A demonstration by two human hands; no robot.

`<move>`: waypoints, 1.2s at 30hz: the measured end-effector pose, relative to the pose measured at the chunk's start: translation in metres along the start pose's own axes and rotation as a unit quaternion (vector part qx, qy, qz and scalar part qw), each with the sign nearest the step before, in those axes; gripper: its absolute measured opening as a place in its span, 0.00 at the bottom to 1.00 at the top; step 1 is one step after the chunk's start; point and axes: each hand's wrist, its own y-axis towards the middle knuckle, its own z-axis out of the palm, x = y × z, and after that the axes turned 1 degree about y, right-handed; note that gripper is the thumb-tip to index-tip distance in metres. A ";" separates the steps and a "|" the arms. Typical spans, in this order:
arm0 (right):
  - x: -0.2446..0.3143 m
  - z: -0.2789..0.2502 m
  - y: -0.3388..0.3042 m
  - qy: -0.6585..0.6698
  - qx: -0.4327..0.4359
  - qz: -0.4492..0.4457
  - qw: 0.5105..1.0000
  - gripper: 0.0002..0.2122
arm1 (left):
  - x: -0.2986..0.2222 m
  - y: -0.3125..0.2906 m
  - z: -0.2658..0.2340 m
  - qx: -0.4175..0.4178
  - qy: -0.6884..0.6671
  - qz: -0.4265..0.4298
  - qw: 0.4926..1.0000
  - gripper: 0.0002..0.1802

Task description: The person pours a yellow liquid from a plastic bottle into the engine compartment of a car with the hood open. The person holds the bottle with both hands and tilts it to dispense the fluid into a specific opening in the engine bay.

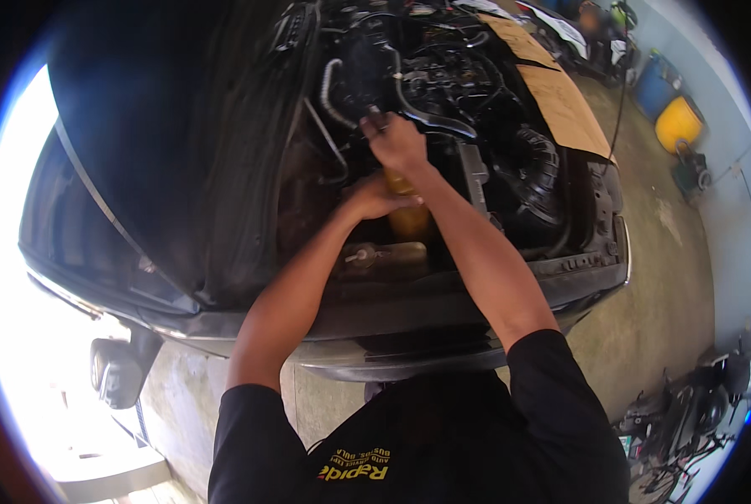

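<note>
Both my arms reach over the front edge of the open engine bay. My left hand (374, 200) is closed around an amber, see-through container (409, 223), which shows above and below the fingers; its exact kind is unclear. Just beyond it, my right hand (401, 143) is closed in a fist, with a small dark piece at its fingers that I cannot make out. The right forearm crosses over part of the container. A yellowish plastic tank (402, 257) with a cap sits nearer me, below the left hand.
Around my hands run a ribbed hose (332, 92), a curved metal pipe (438, 124) and a wide black corrugated duct (539, 168). Cardboard (564, 109) covers the right fender. The raised hood (161, 151) stands at left. A yellow drum (678, 124) is by the wall.
</note>
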 end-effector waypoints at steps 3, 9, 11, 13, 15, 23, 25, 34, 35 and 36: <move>-0.003 -0.010 0.007 -0.025 0.030 0.017 0.999 0.25 | 0.013 0.009 0.002 -0.003 0.047 -0.021 0.999 0.35; 0.003 -0.011 0.002 0.005 0.036 0.040 0.999 0.25 | 0.035 0.012 0.005 -0.011 0.094 -0.039 0.995 0.39; 0.001 -0.011 0.003 -0.001 0.016 0.021 1.000 0.26 | 0.038 0.011 0.005 -0.019 0.103 -0.029 0.994 0.40; -0.001 -0.009 0.005 -0.008 0.004 0.018 1.000 0.27 | 0.035 0.013 0.006 -0.018 0.114 -0.026 0.993 0.41; -0.003 -0.004 0.008 -0.016 0.001 0.032 0.999 0.28 | 0.034 0.012 0.006 -0.015 0.118 -0.029 0.992 0.41; -0.002 -0.003 0.007 0.022 0.003 0.014 1.000 0.28 | 0.047 0.015 0.008 -0.018 0.149 -0.037 0.988 0.44; -0.001 -0.003 0.007 0.031 0.008 0.018 0.999 0.27 | 0.048 0.016 0.007 -0.001 0.143 -0.051 0.988 0.44; -0.004 0.002 0.004 0.086 -0.003 -0.016 0.996 0.25 | 0.047 0.016 0.008 -0.015 0.139 -0.038 0.989 0.48; -0.002 0.001 0.005 0.088 0.001 -0.019 0.996 0.25 | 0.057 0.015 0.008 -0.023 0.142 -0.035 0.989 0.48; -0.004 0.001 0.006 0.089 0.007 -0.016 0.996 0.25 | 0.063 0.013 0.010 -0.028 0.142 -0.034 0.989 0.48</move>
